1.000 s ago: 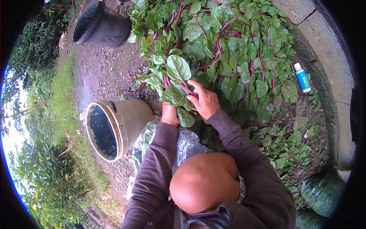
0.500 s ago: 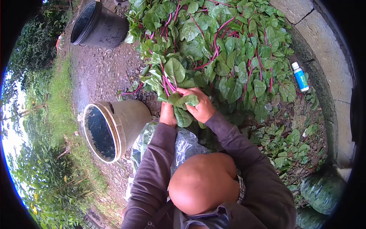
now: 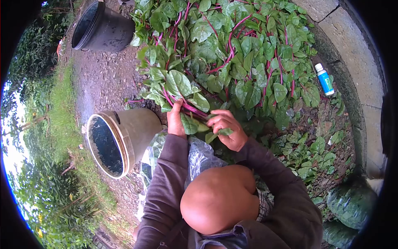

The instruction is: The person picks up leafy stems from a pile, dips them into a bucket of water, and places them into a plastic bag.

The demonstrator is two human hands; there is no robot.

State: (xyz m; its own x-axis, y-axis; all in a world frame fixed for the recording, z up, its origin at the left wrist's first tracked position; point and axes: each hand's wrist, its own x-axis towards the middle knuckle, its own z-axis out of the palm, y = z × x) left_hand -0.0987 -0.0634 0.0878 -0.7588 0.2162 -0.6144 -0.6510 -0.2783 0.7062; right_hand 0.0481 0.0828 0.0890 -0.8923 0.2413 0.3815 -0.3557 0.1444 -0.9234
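My left hand (image 3: pixel 176 120) is closed round a bunch of red-stemmed Malabar spinach (image 3: pixel 178 84), its thumb lying over the stems. The leafy tops fan out up and left, while the bare purple-red stems slant down to the right. At the stems' lower end, my right hand (image 3: pixel 228 129) has its fingers curled in, with a green leaf (image 3: pixel 219 133) caught in them. Just ahead of both hands lies a large heap of the same leafy vines (image 3: pixel 248 62). Clear plastic (image 3: pixel 201 159) spreads beneath my forearms.
A pale bucket (image 3: pixel 141 128) lies tipped on its side at left, with a black bucket (image 3: pixel 110 31) beyond it. A blue bottle with a white cap (image 3: pixel 324 79) rests by the concrete kerb (image 3: pixel 352 54). Loose leaves (image 3: pixel 309 155) litter the soil at right; dark green plastic (image 3: pixel 352 203) sits lower right.
My right hand has drawn away to the right and down along the stems, baring them. The left hand keeps its grip, and its thumb now shows over the stems.
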